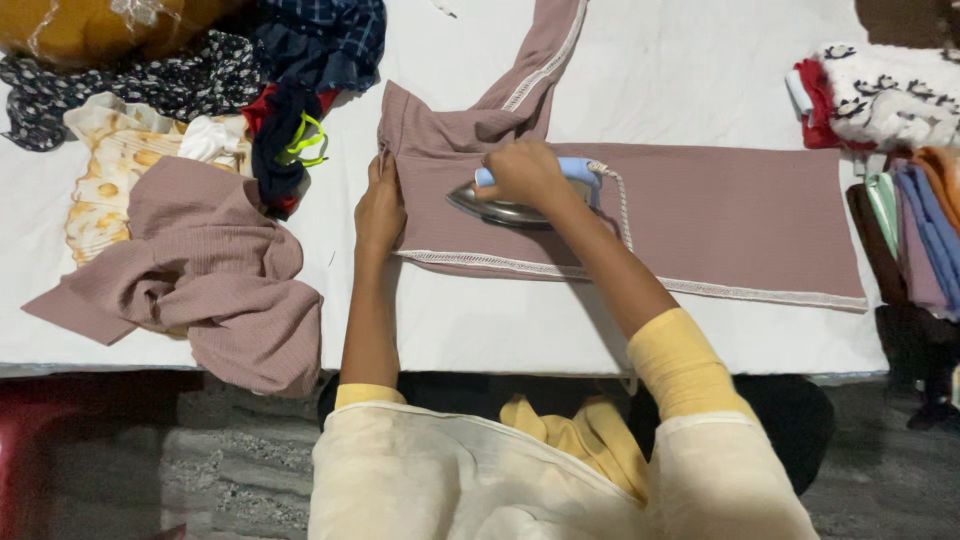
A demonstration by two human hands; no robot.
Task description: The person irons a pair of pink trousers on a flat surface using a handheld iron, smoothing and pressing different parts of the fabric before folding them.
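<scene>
pressing a mauve garment flat on the white-covered table.

right hand (522, 172) closed tight round the blue handle of the iron (520, 200), soleplate down on the mauve garment (720, 215), near its left end. left hand (378, 210) laid flat and open at nine o'clock of the iron, holding nothing, pinning the cloth edge where a sleeve ran off toward twelve. white lace trim (760, 293) along the hem at six o'clock. crumpled mauve cloth (215, 275) well apart at nine, dark patterned heap (180, 85) at ten, folded stack (885, 95) at two, all on the table (640, 70). judged mid-press, left end in hand; next stroke likely toward three o'clock, calling for taut cloth and fingers kept off the soleplate.
</scene>
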